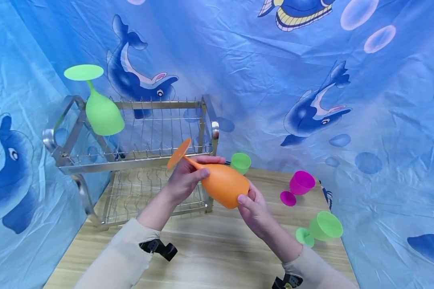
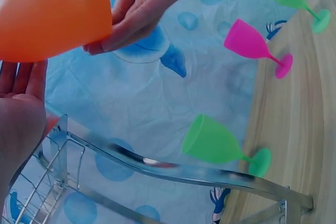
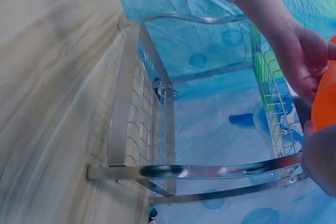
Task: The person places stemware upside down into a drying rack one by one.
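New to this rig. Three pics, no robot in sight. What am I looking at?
No machine: a person works bare-handed. The widest picture comes from a head camera looking forward and down; the other two come from the left and right wrist cameras, so the scene looks turned sideways there.

The left hand holds an orange goblet where the bowl meets the stem; the right hand grips it near the rim. It is tilted, foot up to the left.

On the wood-grain table stand a two-tier metal rack, a magenta goblet and two green goblets. Another green goblet sits upside down on the upper tier.
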`<act>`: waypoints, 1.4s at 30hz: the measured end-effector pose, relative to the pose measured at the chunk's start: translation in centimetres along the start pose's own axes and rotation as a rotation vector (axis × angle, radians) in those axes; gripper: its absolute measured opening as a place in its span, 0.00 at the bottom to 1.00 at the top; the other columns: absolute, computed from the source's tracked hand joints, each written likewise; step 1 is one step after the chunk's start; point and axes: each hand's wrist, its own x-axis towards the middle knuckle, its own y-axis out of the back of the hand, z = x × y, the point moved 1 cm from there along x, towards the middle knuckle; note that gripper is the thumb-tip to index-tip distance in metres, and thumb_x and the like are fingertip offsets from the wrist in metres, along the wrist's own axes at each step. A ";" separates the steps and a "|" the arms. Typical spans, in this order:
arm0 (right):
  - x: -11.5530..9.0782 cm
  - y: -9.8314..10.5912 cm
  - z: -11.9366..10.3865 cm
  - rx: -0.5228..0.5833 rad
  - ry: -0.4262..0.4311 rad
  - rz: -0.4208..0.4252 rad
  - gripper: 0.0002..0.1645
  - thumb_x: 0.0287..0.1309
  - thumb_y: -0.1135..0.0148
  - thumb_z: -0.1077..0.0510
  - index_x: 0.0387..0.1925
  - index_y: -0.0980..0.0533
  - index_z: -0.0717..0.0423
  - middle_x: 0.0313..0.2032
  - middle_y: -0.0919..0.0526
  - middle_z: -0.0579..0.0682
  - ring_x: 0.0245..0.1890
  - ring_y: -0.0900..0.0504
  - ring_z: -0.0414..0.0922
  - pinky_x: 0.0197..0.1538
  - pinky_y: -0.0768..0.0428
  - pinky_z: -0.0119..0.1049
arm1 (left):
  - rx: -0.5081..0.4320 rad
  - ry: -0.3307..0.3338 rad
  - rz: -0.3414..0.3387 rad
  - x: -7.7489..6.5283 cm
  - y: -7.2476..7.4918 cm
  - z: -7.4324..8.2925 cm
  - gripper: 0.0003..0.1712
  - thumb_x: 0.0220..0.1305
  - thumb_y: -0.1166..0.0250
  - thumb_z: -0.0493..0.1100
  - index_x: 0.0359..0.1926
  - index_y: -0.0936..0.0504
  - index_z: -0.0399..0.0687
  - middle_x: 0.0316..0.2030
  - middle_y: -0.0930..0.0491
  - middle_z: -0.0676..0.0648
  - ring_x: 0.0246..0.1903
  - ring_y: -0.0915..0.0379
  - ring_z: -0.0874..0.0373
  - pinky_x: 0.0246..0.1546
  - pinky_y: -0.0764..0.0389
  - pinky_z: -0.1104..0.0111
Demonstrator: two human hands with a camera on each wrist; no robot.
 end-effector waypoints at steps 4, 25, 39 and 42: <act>0.0 -0.4 0.3 0.011 -0.029 0.021 0.28 0.65 0.33 0.60 0.65 0.29 0.54 0.57 0.18 0.46 0.55 0.18 0.41 0.66 0.20 0.33 | -0.016 0.012 0.023 -0.1 0.0 0.2 0.17 0.70 0.26 0.51 0.57 0.08 0.57 0.56 0.11 0.51 0.63 0.18 0.54 0.62 0.17 0.66; 0.3 -1.1 1.2 0.086 -0.098 -0.011 0.30 0.69 0.28 0.54 0.66 0.30 0.53 0.57 0.17 0.45 0.55 0.17 0.40 0.65 0.19 0.32 | 0.017 0.014 0.080 -0.3 1.1 0.6 0.14 0.68 0.26 0.55 0.48 0.06 0.56 0.51 0.09 0.50 0.61 0.17 0.51 0.63 0.17 0.62; -0.2 -1.4 1.3 0.087 -0.087 -0.103 0.34 0.71 0.30 0.58 0.71 0.33 0.59 0.63 0.19 0.47 0.63 0.19 0.41 0.72 0.24 0.37 | 0.069 0.050 0.105 -0.4 1.6 1.2 0.16 0.68 0.27 0.59 0.46 0.06 0.55 0.48 0.08 0.48 0.58 0.14 0.50 0.61 0.15 0.60; -0.2 -1.4 1.2 0.059 -0.089 -0.139 0.40 0.72 0.31 0.58 0.75 0.38 0.64 0.66 0.21 0.48 0.66 0.21 0.42 0.74 0.26 0.38 | 0.075 0.049 0.087 -0.3 1.6 1.6 0.16 0.68 0.27 0.58 0.46 0.06 0.55 0.48 0.08 0.49 0.58 0.14 0.51 0.62 0.15 0.60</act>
